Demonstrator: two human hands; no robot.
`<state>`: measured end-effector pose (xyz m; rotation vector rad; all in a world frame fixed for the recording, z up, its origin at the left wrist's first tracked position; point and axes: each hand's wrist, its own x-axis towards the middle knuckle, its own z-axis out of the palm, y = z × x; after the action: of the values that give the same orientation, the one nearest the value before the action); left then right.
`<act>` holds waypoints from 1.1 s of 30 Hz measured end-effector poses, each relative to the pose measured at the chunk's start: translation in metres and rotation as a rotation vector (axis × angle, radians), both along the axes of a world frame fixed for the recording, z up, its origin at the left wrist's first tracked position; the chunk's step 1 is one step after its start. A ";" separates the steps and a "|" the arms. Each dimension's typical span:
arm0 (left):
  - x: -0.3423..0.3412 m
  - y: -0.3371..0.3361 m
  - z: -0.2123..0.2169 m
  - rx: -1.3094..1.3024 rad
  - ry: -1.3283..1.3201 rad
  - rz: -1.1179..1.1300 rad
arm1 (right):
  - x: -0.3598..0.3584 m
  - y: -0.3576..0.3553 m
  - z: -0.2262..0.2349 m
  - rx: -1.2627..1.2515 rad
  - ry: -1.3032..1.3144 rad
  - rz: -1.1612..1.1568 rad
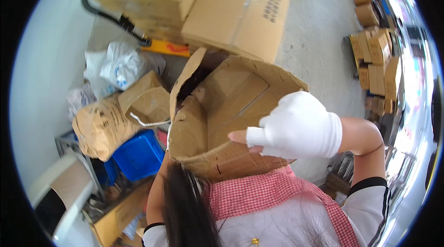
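A large, worn cardboard box (236, 89) is directly in front of my body, its flaps spread and its bare brown inside facing up. Over its near right rim is my right hand (298, 129) in a white fingerless glove. One finger stretches left across the opening, a second shows bent below it, and the others are hidden under the glove. Nothing is visible in that hand; whether it touches the rim is unclear. My left forearm (158, 194) runs up to the box's left side. The box hides my left hand, apart from a thin white strip that may be its glove.
Large taped cartons (236, 13) are stacked ahead, by a black bar (108, 13). Left are white plastic bags (122, 64), a tan sack (104, 124), a smaller open carton (150, 101), a blue bin (138, 157) and a white chair (64, 191). More cartons (377, 57) line the right side.
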<state>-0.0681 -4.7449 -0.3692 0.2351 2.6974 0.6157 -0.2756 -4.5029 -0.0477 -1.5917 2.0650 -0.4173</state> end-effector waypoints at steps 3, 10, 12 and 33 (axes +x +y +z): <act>-0.029 0.036 0.024 -0.370 -0.024 -0.204 | -0.004 0.094 0.032 -0.102 0.031 -0.196; -0.111 0.180 0.000 -0.574 0.064 -0.225 | 0.040 0.424 0.054 -0.163 -0.061 -0.833; -0.117 0.213 0.001 -0.625 0.106 -0.173 | 0.082 0.523 0.043 -0.329 -0.113 -1.105; -0.509 0.923 -0.118 -0.336 -0.320 -0.860 | 0.155 1.188 -0.041 0.129 0.193 -2.267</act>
<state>-0.5769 -3.8218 -0.4873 1.0207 2.0549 -0.0596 -0.1202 -3.3153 -0.0884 1.4456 2.8535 -0.6687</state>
